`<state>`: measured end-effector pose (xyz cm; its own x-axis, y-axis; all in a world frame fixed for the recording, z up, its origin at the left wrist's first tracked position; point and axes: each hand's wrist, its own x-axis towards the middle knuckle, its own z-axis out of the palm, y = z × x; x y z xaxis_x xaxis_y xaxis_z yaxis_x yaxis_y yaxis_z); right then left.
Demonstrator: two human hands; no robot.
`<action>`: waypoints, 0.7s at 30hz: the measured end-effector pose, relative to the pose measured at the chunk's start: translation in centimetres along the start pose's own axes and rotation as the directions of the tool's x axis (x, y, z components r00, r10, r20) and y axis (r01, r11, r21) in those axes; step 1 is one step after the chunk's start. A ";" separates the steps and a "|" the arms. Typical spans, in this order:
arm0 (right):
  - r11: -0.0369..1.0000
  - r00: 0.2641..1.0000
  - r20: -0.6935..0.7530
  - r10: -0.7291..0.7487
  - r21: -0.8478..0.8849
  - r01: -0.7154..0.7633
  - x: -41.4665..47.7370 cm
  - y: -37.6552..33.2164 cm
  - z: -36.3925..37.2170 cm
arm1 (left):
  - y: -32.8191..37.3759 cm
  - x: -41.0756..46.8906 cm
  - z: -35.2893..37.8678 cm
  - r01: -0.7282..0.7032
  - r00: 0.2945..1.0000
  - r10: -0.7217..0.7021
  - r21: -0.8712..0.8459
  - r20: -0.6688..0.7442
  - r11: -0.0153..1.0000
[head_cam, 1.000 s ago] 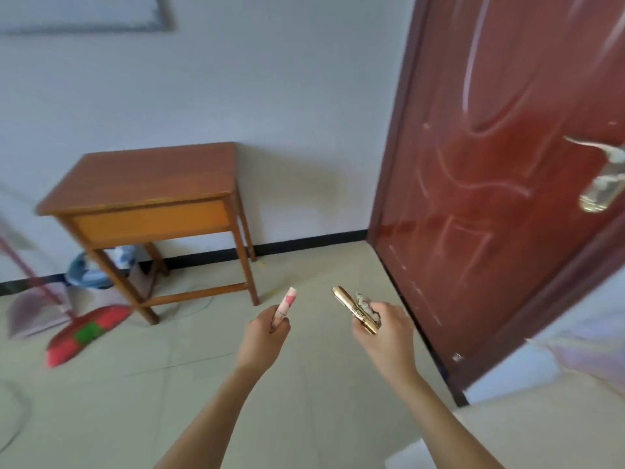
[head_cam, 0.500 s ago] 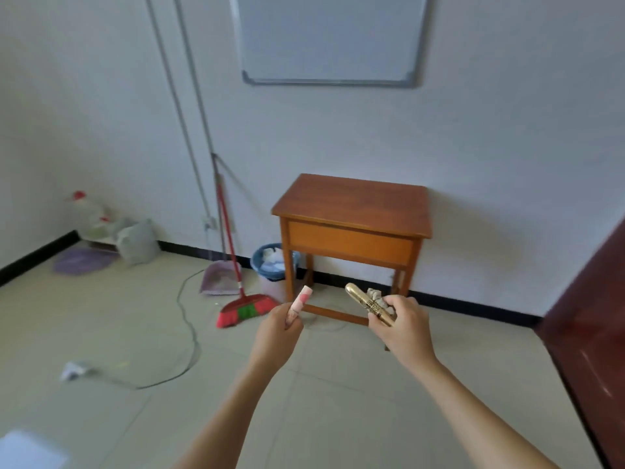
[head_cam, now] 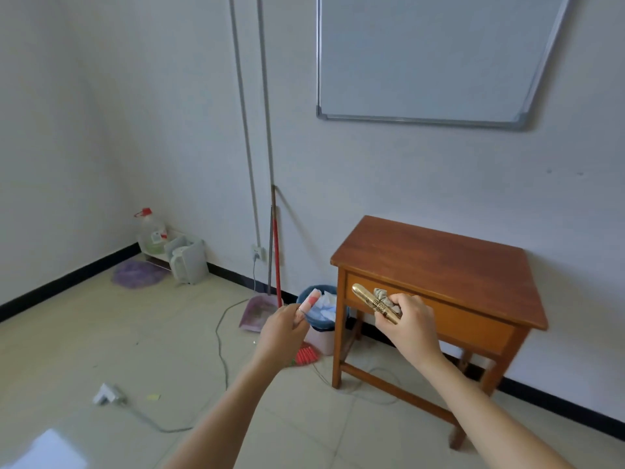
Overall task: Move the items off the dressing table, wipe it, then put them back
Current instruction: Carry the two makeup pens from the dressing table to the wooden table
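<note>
A small brown wooden dressing table (head_cam: pixel 436 265) with one drawer stands against the white wall at the right; nothing lies on its top. My left hand (head_cam: pixel 282 331) pinches a small pink-and-white tube (head_cam: pixel 309 301) upright, in front of the bin. My right hand (head_cam: pixel 411 328) grips a gold tube (head_cam: pixel 373 303) together with a crumpled grey cloth (head_cam: pixel 385 297), held in front of the table's drawer. Both hands are in the air, short of the table's front edge.
A blue waste bin (head_cam: pixel 321 316) with white paper stands left of the table. A red broom (head_cam: pixel 275 252) and a dustpan (head_cam: pixel 258 311) lean by the wall. A cable (head_cam: pixel 221 343) and power strip (head_cam: pixel 106 394) lie on the tiled floor. A kettle (head_cam: pixel 187 262) and bottle (head_cam: pixel 152 231) occupy the corner.
The view swung left from the red door to the wall and table, and came nearer to the table. Both hands keep their hold on the tubes and cloth.
</note>
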<state>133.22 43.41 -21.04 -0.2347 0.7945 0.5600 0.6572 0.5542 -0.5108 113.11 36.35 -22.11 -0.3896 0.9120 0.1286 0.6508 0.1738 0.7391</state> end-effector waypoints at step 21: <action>0.957 0.968 0.006 0.251 -0.151 -0.248 21.5 6.3 18.8 | -7.0 32.8 3.8 0.072 0.977 -0.046 -0.118 0.206 0.990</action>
<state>118.82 68.62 -24.46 -0.0663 0.9098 0.4097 0.7954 0.2962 -0.5288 98.26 66.44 -25.64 -0.2762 0.9601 -0.0447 0.5395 0.1933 0.8195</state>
